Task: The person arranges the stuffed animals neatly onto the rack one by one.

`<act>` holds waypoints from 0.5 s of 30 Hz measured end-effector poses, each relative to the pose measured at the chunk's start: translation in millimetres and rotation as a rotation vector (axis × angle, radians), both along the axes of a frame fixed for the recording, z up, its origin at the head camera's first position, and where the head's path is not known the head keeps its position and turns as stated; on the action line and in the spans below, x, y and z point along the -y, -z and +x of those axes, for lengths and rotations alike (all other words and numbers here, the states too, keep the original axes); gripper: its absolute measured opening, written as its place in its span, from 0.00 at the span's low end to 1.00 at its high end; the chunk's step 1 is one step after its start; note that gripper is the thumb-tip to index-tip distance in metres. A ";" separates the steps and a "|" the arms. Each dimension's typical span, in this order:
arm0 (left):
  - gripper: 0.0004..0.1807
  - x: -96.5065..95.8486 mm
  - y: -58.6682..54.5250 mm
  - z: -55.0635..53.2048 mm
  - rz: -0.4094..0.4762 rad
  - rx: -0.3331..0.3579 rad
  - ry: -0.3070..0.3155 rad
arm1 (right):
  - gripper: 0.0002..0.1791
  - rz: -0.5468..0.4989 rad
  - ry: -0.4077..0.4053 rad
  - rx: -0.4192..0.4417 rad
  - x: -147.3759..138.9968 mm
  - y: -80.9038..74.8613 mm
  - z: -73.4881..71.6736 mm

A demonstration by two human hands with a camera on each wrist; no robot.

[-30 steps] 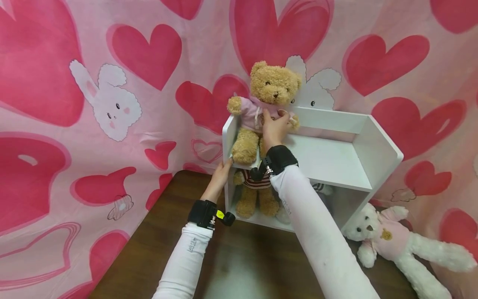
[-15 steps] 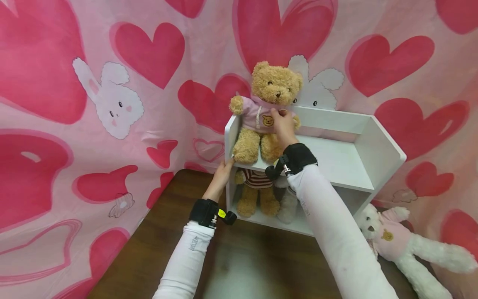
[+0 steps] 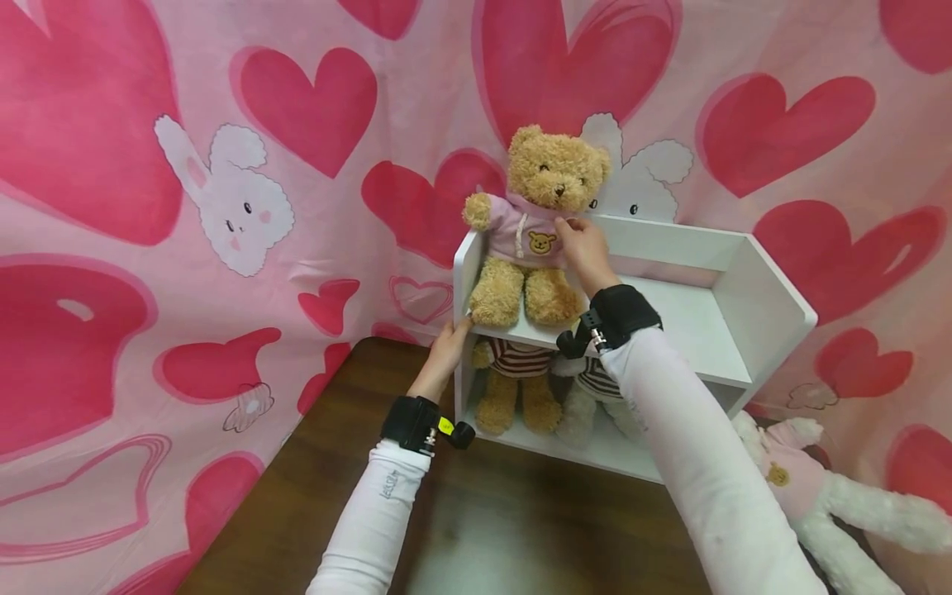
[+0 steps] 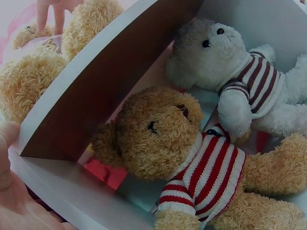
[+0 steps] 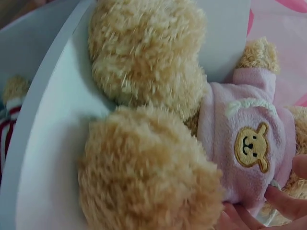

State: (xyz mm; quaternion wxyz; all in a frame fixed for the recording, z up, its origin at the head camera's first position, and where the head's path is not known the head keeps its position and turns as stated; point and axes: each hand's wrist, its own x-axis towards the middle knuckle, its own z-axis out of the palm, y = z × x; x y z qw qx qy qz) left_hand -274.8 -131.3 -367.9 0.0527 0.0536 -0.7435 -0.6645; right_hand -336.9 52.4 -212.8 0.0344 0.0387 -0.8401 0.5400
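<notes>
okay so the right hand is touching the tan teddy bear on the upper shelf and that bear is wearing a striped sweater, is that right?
Not the striped sweater: the right wrist view shows the tan teddy bear in a pink drawstring top with a bear-face patch. The right hand does touch it on the upper shelf.

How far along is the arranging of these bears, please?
Looking done: the red-striped brown bear and the dark-striped white bear, on the lower shelf. In hand: the pink-hoodie bear on the upper shelf, with the right hand on it and the left hand gripping the shelf unit. Probably left: the white bear in pink, lying beside the unit.
</notes>
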 end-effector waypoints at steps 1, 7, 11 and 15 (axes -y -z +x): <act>0.34 -0.3 0.1 0.0 0.001 -0.002 0.000 | 0.28 0.032 -0.004 -0.003 -1.6 -0.7 0.2; 0.35 -0.7 -1.3 0.2 -0.013 0.005 -0.007 | 0.29 0.204 -0.013 -0.044 -8.8 -8.0 2.7; 0.37 0.3 -1.4 0.4 -0.019 0.029 -0.007 | 0.28 0.211 -0.044 -0.076 -11.3 -14.3 7.3; 0.37 1.5 -1.1 1.0 -0.014 0.032 -0.002 | 0.28 0.233 -0.074 -0.092 -12.3 -19.8 12.2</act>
